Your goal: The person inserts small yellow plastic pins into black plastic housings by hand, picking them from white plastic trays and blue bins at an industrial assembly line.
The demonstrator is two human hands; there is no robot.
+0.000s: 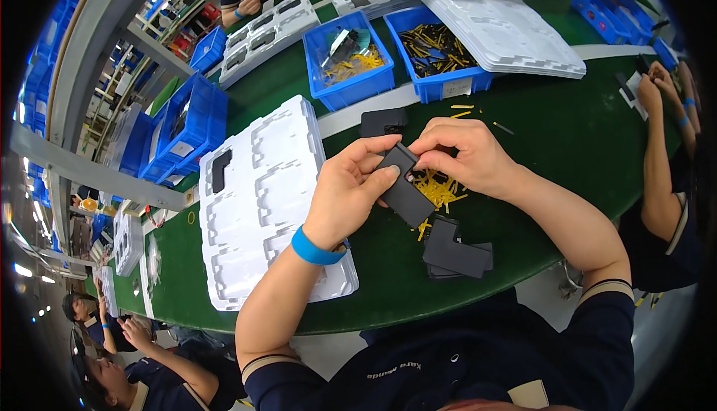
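Note:
My left hand (351, 187) is closed round a flat black L-shaped plastic part (409, 200), its thumb pressed on the broad face. Thumb and fingers of my right hand (470, 153) pinch together at the part's right edge; whatever sits between those fingertips is hidden. Beneath the part lies a loose heap of thin yellow strips (441, 190). Several similar black L-shaped parts (457, 252) are stacked just nearer to me, and another black part (382, 121) rests beyond my left fingers.
A white moulded tray (258, 209) lies to the left, one black part (222, 170) in it. Two blue bins (351, 97) (448, 88) with yellow and black strips stand beyond, more white trays (508, 30) leaning on one. Co-workers' hands (650, 86) are at the right; a metal frame post (82, 75) rises left.

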